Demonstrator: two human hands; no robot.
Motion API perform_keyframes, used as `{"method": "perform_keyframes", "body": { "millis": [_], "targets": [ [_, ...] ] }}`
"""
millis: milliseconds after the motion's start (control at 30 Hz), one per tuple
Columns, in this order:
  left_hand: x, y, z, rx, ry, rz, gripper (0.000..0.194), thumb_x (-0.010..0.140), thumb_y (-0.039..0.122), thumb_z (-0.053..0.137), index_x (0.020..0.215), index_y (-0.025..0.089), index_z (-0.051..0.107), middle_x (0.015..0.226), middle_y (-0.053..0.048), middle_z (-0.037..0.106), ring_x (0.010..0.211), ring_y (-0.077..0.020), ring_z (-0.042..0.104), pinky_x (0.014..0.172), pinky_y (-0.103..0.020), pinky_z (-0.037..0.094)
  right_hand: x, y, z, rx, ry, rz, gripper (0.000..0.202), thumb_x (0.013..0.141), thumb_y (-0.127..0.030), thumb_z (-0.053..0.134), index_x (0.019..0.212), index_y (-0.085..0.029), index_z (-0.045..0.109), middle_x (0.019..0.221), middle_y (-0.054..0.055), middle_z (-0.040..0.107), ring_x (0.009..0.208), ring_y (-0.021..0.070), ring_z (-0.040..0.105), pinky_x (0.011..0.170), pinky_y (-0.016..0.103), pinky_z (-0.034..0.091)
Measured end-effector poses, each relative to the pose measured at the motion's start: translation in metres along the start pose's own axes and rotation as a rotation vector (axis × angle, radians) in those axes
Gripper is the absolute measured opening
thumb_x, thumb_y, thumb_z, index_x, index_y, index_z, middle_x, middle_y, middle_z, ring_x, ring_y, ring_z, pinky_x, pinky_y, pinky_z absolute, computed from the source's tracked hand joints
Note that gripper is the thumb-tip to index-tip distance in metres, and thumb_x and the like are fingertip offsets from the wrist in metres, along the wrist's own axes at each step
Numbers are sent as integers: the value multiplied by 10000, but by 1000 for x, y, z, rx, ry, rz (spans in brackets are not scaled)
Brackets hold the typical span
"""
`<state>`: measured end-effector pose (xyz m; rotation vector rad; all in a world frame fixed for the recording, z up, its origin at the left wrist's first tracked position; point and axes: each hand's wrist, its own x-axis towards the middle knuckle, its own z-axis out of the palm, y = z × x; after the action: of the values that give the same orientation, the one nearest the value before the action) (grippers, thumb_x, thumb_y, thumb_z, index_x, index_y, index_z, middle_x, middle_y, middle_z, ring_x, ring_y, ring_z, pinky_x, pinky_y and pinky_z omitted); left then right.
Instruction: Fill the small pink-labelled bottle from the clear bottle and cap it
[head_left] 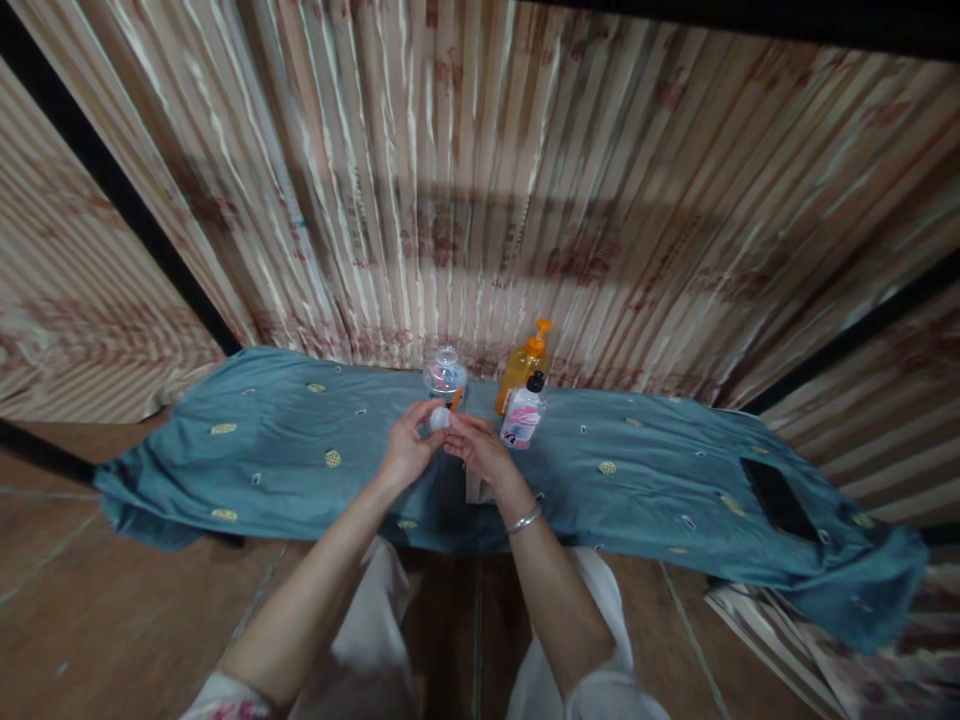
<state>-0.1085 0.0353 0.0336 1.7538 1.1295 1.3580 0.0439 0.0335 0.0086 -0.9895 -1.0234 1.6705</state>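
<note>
Above the middle of the cloth, my left hand [409, 446] has its fingers closed on a small round white object [440, 419], perhaps a cap. My right hand [480, 446] meets it from the right, its fingertips pinched at the white object beside a thin orange piece [456, 400]. Just behind my hands stands a clear, round-shouldered bottle [446, 374]. To their right are a clear bottle with a black cap and pink label [523, 415] and a yellow-orange pump bottle [519, 372]. A pale box-like item [478, 487] is partly hidden under my right hand.
A teal patterned cloth [300, 440] covers the low table. A black phone [780, 498] lies at its right end. Pleated curtains [450, 200] hang behind, with dark metal poles [135, 200] at the sides.
</note>
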Motion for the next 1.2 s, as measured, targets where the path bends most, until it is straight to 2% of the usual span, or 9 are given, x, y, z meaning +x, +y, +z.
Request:
{"method": "perform_keyframes", "body": {
  "millis": [133,200,367,533,667,767,933,1067,1200],
  "targets": [
    [11,10,6,37,-7,88,412,744,257,704,1154,220,715,1198,-83,729,1135,-267,684,1042,-457,532,2,-28,-9,23,-52,-38,408,944,-428,634,1268,-179,618,1259,92,653,1064,209,656,898,439,580],
    [15,8,8,75,44,139,502,751,301,744,1242,233,669,1313,-96,681,1246,-287,633,1087,-482,502,6,-43,-14,7,-47,-61,389,945,-424,635,1243,-174,627,1227,86,663,1035,198,661,878,424,585],
    [29,-20,19,92,302,106,923,685,389,867,1487,267,426,1553,-141,479,1469,-356,427,1207,-547,369,26,-83,-26,-94,53,-164,343,948,-411,636,1187,-165,642,1138,66,685,957,172,672,822,381,593],
    [54,-49,41,-22,289,9,1126,588,306,920,1537,185,327,1598,-221,381,1504,-424,345,1248,-559,295,49,-115,-25,-324,127,-272,281,917,-371,673,1102,-159,664,1020,39,714,874,148,675,809,355,580],
    [72,-57,51,-50,278,43,1048,583,275,914,1486,162,393,1574,-219,408,1492,-426,351,1243,-552,289,64,-137,-16,-606,105,-333,263,767,-228,735,1019,-171,686,871,-2,727,823,130,670,844,299,542],
    [78,-58,52,-35,290,76,923,617,266,886,1434,162,469,1538,-210,451,1470,-415,381,1231,-549,307,69,-153,-8,-869,26,-357,333,685,-138,705,1017,-163,696,882,-2,726,843,137,660,860,295,519],
    [75,-57,51,-13,254,130,832,630,226,835,1399,192,519,1433,-160,538,1381,-353,507,1199,-521,385,64,-177,6,-1308,-119,-378,305,690,-98,639,981,-159,708,900,20,717,880,166,637,869,302,465],
    [73,-56,54,-26,241,152,811,649,251,830,1398,252,517,1431,-120,543,1371,-328,509,1188,-505,393,59,-188,16,-1588,-197,-389,266,687,-53,619,911,-167,705,869,25,698,865,168,616,832,286,421],
    [72,-58,57,-44,229,159,813,656,273,835,1403,272,515,1452,-117,524,1384,-326,489,1199,-508,373,56,-193,23,-1773,-228,-373,279,714,-53,614,949,-166,714,883,48,709,853,181,625,770,285,413]
  ]
}}
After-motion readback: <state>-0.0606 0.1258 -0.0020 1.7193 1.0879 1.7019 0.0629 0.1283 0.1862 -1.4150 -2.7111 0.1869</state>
